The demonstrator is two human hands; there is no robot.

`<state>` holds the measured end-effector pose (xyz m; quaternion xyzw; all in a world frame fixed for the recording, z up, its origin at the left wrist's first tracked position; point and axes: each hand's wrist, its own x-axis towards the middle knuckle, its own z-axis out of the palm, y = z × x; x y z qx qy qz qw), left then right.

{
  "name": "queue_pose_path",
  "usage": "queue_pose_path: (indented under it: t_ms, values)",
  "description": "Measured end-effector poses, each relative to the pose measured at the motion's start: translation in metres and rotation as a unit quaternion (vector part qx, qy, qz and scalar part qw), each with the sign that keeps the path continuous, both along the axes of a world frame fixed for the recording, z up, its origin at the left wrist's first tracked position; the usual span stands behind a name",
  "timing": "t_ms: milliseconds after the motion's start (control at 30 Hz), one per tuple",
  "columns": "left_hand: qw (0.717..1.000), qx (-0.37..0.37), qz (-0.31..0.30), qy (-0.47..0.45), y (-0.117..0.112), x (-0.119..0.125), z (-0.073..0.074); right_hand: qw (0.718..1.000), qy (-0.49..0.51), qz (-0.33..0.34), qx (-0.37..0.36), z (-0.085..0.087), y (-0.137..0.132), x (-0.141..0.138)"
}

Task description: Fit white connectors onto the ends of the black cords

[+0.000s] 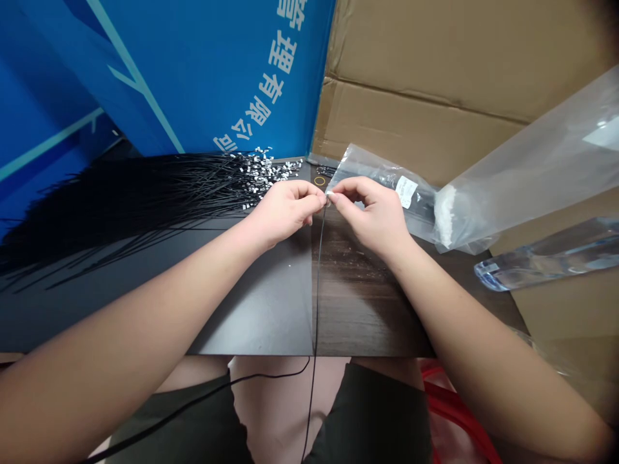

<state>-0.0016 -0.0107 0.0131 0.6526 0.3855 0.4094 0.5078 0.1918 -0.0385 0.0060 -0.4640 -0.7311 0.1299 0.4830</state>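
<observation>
A person's bare left forearm (149, 328) and right forearm (483, 348) angle inward from either side of a thin black cord (317, 309), the hands meeting at its upper end. Left of the cord, the left hand (286, 211) pinches with thumb and forefinger, the other fingers curled beneath; to the cord's right, the right hand (380, 214) mirrors the grip, forefinger arched above an extended thumb, fingertips nearly touching the left's.

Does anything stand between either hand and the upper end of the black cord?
Nothing visible does: the fingertips of the left hand and right hand meet at the black cord's upper end. The yellow ring lies beyond, not between.
</observation>
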Motion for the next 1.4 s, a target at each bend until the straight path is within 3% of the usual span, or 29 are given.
queue_pose_path:
  t_ms: [333,767,1400]
  values:
    - [0.995,0.077,0.015,0.059,0.0009,-0.0021,0.0001,1.000,-0.010,0.002,0.020,-0.0058,0.0043,0.0005]
    - [0.999,0.045,0.027,-0.005,-0.0038,0.0035,-0.0016,0.998,-0.027,-0.004,0.059,-0.0077,0.0035,-0.0040]
    - [0.999,0.011,0.041,-0.028,-0.0075,0.0057,0.0008,0.997,-0.032,-0.010,0.075,-0.0087,0.0027,-0.0050]
